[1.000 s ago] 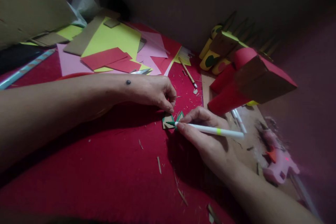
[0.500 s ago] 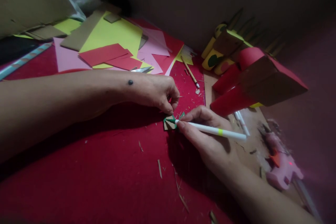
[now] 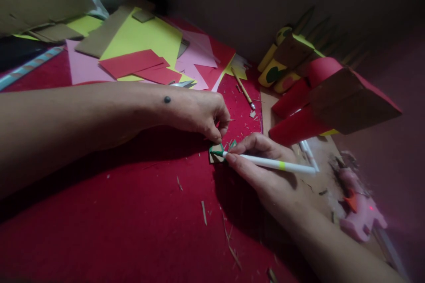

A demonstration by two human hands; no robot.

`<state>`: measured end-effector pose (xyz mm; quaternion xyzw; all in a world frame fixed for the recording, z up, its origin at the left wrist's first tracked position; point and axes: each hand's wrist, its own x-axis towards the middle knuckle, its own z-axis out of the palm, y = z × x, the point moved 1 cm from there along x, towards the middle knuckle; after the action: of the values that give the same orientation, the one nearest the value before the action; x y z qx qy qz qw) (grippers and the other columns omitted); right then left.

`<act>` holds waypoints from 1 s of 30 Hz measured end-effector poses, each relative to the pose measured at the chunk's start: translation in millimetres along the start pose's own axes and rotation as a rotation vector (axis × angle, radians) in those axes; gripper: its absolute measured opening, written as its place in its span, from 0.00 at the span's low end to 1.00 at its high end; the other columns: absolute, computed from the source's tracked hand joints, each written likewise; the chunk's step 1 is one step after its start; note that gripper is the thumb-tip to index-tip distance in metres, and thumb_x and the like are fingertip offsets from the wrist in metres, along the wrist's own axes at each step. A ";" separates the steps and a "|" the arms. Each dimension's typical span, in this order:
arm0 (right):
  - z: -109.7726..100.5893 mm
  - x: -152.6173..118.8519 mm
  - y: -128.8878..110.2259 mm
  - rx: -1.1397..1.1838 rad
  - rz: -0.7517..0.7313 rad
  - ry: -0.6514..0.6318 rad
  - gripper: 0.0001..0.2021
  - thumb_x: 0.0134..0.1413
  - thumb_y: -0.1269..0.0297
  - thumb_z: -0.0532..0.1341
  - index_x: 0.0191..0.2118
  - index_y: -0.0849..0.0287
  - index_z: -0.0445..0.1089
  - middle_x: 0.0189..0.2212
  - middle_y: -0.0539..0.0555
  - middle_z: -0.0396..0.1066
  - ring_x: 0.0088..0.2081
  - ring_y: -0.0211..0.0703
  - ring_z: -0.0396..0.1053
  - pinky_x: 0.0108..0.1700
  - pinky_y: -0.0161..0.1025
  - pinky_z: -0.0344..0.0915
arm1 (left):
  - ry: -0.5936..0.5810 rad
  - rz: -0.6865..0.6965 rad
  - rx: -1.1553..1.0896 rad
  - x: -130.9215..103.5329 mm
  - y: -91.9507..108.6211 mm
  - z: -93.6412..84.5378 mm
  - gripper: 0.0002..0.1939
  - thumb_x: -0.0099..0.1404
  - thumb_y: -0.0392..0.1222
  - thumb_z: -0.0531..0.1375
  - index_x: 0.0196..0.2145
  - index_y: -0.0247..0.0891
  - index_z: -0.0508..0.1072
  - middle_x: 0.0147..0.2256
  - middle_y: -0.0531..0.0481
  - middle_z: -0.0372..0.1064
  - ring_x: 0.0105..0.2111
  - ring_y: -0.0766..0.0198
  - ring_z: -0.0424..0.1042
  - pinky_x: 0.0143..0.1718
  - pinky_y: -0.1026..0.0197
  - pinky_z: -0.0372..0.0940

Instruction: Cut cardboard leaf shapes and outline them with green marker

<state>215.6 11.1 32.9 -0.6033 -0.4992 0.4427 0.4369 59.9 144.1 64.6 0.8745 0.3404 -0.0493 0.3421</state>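
Observation:
A small piece of cardboard (image 3: 217, 157) with green colouring along its edges lies on the red surface (image 3: 133, 212). My left hand (image 3: 207, 112) comes in from the left, its fingers curled and pinched on the top edge of the piece. Between the thumb and fingers of my right hand (image 3: 262, 159) is a white marker (image 3: 282, 165) with a yellow-green band. Its green tip rests on the cardboard piece, near the left side. A bit of green shows beside my right fingertips.
Coloured paper sheets (image 3: 146, 37), scissors (image 3: 184, 84) and a pencil (image 3: 244, 90) lie beyond my hands. Red and yellow tube-and-cardboard models (image 3: 348, 101) stand at the right, with a pink glue gun (image 3: 361, 214) nearer. Thin scraps (image 3: 203, 213) are scattered about.
The whole view has shifted slightly. The marker tip has moved a little left over the cardboard piece. Both hands keep their hold.

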 end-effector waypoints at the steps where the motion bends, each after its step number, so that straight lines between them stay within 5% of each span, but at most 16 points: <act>1: 0.0 -0.1 0.9 0.002 0.002 -0.005 0.11 0.45 0.64 0.80 0.26 0.54 0.78 0.19 0.47 0.73 0.23 0.38 0.65 0.23 0.32 0.60 | 0.000 -0.007 0.003 -0.1 0.5 -0.1 0.09 0.61 0.33 0.65 0.24 0.41 0.78 0.21 0.55 0.72 0.25 0.63 0.68 0.29 0.60 0.55; 30: -2.0 1.7 0.7 0.089 0.079 0.002 0.11 0.45 0.64 0.79 0.24 0.54 0.77 0.18 0.47 0.73 0.21 0.37 0.66 0.21 0.32 0.59 | 0.015 0.005 0.041 1.1 -1.6 1.2 0.07 0.61 0.35 0.66 0.26 0.40 0.79 0.20 0.57 0.70 0.23 0.65 0.66 0.27 0.61 0.52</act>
<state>217.9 12.5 32.6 -0.6029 -0.4544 0.4806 0.4462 59.9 144.8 62.5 0.8825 0.3396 -0.0486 0.3218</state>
